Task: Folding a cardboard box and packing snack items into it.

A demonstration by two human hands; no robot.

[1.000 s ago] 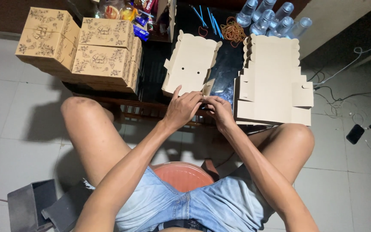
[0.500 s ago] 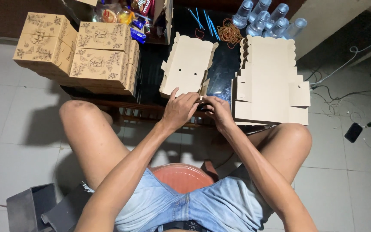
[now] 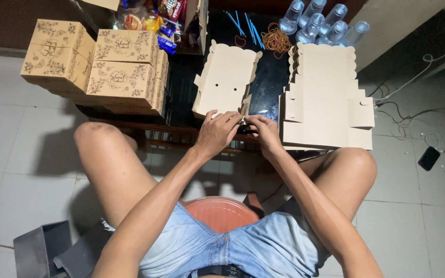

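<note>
- Pinching the near edge of a flat, die-cut cardboard box blank point(image 3: 226, 82), both hands meet at the front of the dark, glossy surface point(image 3: 271, 85).
- The left hand point(image 3: 217, 134) has its fingers curled down onto the blank's lower flap; the right hand point(image 3: 264, 133) closes narrowly on the same corner, thumb and fingertips pressed together, though what sits between them is too small to tell.
- The blank is plain tan card, matte, with scalloped upper flaps and two small round holes near its middle; it lies flat, tilted slightly to the left.
- Just to its right lies a stack of unfolded blanks point(image 3: 325, 98) of the same tan card, stepped at the edges, with square tabs jutting out on the right.
- At the left end stand folded boxes point(image 3: 96, 67), cube-like, printed with dark leafy ornament, set close in rows.
- At the back lie blue straws point(image 3: 245, 23), a loose heap of brown rubber bands point(image 3: 275, 38) and a cluster of clear plastic bottles point(image 3: 323, 23).
- Shiny snack packets point(image 3: 155, 18) crowd the far left corner.
- The person sits on a round red plastic stool point(image 3: 217, 212), in pale denim shorts, over light glossy floor tiles point(image 3: 6, 134).
</note>
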